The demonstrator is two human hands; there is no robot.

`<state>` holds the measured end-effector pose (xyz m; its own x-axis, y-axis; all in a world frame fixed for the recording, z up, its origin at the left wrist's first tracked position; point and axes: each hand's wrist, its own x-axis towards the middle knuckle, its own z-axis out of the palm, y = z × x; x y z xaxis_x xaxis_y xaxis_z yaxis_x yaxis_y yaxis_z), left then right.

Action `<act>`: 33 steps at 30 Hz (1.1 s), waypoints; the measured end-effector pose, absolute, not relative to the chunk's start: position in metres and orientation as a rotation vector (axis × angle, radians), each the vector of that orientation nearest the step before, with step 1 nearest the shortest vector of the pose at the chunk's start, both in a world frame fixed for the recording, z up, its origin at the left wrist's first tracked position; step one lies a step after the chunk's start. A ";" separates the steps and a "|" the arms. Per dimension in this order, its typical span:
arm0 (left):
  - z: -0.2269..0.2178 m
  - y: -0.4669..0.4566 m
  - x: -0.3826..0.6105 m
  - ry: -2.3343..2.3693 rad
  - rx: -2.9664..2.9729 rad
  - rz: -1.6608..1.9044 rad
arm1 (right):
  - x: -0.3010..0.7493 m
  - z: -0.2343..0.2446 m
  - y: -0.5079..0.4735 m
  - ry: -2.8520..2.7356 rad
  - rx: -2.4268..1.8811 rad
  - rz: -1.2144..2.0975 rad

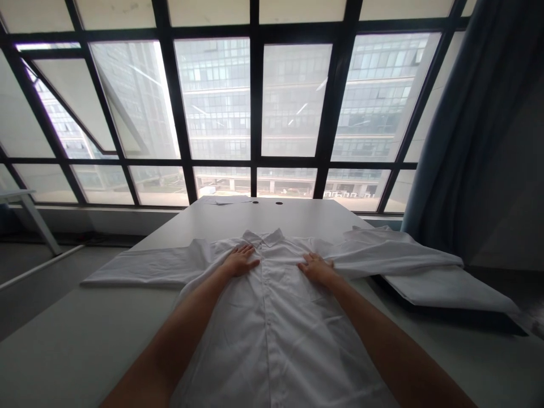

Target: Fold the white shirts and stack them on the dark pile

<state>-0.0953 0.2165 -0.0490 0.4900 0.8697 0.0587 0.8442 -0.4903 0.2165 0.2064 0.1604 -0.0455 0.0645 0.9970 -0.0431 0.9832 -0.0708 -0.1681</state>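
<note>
A white button-up shirt [276, 323] lies front up on a white table [63, 340], collar away from me, both sleeves spread out to the sides. My left hand [240, 260] lies flat on the shirt's chest just left of the button placket, fingers stretched toward the collar. My right hand [315, 266] lies flat on the chest to the right of the placket, fingers extended. Neither hand holds anything. The right sleeve [391, 249] drapes over the table's right edge onto a lower surface.
A folded white cloth [225, 199] lies at the table's far edge near two dark cable holes [267, 202]. A large black-framed window [255, 113] fills the back. A blue-grey curtain [467, 141] hangs at the right. Another table's leg [38, 221] stands at left.
</note>
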 end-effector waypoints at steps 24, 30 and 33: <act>-0.050 0.337 -0.132 1.700 2.502 0.256 | 0.221 -0.053 0.272 -1.973 -2.332 0.188; -0.042 0.319 -0.190 1.849 2.406 0.124 | 0.219 -0.046 0.236 -2.154 -2.207 0.082; -0.033 0.296 -0.183 1.898 2.411 0.200 | 0.206 -0.038 0.201 -2.134 -2.151 -0.047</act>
<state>-0.1826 0.2959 -0.0328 0.2303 0.9712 0.0609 0.9626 -0.2366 0.1320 0.2064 0.2006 -0.0377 0.0106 0.9949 0.1000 0.9984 -0.0050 -0.0565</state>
